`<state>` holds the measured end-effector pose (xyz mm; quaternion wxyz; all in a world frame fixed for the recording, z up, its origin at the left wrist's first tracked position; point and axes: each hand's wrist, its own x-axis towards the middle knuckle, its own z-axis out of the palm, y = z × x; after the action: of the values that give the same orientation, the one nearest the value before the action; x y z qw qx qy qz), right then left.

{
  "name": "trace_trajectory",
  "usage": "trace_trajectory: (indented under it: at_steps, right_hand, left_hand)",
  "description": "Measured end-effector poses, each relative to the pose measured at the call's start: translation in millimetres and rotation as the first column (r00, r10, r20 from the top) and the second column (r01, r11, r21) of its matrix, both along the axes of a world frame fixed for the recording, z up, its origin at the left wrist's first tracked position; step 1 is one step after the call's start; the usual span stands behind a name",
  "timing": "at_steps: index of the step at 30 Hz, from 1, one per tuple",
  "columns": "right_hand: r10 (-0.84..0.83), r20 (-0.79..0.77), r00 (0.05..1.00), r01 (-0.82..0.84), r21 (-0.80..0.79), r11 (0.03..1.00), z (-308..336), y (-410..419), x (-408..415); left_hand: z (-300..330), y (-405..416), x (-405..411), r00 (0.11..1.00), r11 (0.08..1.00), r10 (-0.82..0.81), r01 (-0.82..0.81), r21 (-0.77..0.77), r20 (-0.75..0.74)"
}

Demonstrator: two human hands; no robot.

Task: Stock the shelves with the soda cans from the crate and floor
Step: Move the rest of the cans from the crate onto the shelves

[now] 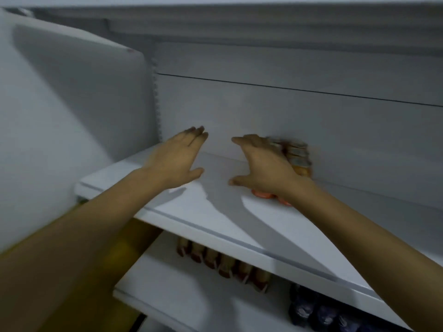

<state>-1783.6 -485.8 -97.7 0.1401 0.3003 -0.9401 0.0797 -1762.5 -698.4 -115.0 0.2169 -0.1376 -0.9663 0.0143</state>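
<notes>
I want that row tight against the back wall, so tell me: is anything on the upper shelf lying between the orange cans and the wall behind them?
Nothing visible. The orange cans already stand near the back wall, with the right hand over them and the left hand open beside.

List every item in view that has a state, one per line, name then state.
left hand: open, fingers straight, holding nothing
right hand: open, spread against the orange cans
orange cans: upright on upper shelf, blurred
upper shelf: mostly bare
brown cans: rowed on lower shelf
dark cans: on lower shelf
</notes>
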Motion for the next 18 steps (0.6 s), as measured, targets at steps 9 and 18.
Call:
trace_trajectory:
  at_steps: [9, 18]
  right_hand:
    - [0.405, 0.153, 0.901, -0.422, 0.099, 0.901, -73.0, -165.0, 84.9]
    - [0.398, 0.492, 0.774, -0.540, 0.184, 0.821, -257.4, -176.1, 168.5]
  left_hand:
    - [-89.7, -126.5, 165.5, 0.941, 0.930, 0.337, -0.329, 0.164, -0.027]
    - [-285.4, -132.8, 300.5, 0.597, 0.747, 0.499, -0.664, 0.038, 0.628]
